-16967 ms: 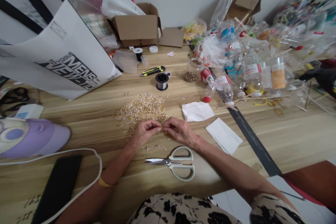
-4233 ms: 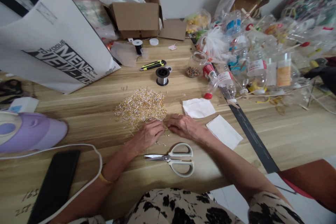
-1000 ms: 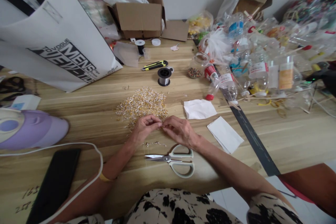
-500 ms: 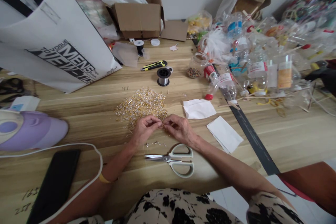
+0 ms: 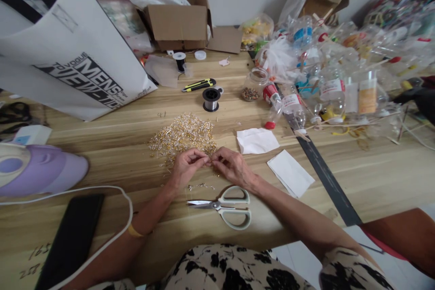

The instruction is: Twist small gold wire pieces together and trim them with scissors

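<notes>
Both my left hand and my right hand are closed in a pinch, their fingertips meeting at the near edge of a pile of gold and clear beads. Whatever sits between the fingertips is too small to name. Just below the hands lies a short beaded strand on the wood. Closer to me, scissors with pale handles rest with blades slightly parted and pointing left. Beyond the pile stands a spool of silvery wire.
A yellow and black cutter lies behind the spool. Folded white papers are right of my hands. Plastic bottles and a bead jar crowd the right. On the left are a black phone, a white cable and a large bag.
Almost nothing differs. Both hands keep their pinch in the same place, and the view has shifted very slightly.
</notes>
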A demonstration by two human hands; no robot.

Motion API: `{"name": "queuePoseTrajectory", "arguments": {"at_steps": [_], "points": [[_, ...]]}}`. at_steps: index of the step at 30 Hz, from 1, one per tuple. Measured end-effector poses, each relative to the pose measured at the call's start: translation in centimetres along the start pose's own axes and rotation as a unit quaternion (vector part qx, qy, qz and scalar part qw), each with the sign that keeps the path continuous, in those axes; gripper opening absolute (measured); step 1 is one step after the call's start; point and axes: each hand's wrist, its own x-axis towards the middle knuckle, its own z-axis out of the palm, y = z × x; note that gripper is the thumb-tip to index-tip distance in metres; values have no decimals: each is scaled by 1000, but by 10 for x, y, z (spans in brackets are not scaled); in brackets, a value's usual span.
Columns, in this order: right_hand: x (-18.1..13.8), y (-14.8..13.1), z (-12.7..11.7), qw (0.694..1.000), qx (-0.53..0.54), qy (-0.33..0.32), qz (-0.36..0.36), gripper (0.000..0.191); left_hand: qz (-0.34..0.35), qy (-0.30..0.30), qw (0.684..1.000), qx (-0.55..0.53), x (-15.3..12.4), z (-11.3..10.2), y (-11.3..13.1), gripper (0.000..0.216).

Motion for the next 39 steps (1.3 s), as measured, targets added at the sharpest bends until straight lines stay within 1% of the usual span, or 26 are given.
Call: {"name": "queuePoseTrajectory", "arguments": {"at_steps": [5, 10, 13, 21, 25, 29, 34, 39], "points": [[0, 2, -1, 999, 5, 12, 31, 5, 28, -2, 999, 34, 0, -1, -1, 17], [1, 4, -1, 999, -3, 22, 31, 5, 59, -9, 996, 65, -1, -1, -2, 12], [0, 5, 0, 999, -7, 23, 28, 4, 65, -7, 995, 79, -2, 1, -2, 8], [0, 1, 0, 999, 5, 4, 48, 3, 81, 10, 990, 117, -2, 1, -4, 6], [1, 0, 0, 999, 10, -15, 46, 4, 128, 10, 978, 162, -4, 1, -4, 4], [0, 3, 0, 999, 1, -30, 29, 9, 171, 14, 964, 205, -4, 0, -3, 6], [-1, 5, -1, 999, -16, -39, 25, 13, 200, 28, 958, 204, -3, -1, -6, 6], [0, 4, -1, 999, -12, -36, 28, 12, 209, 17, 956, 206, -3, -1, -7, 6]]}}
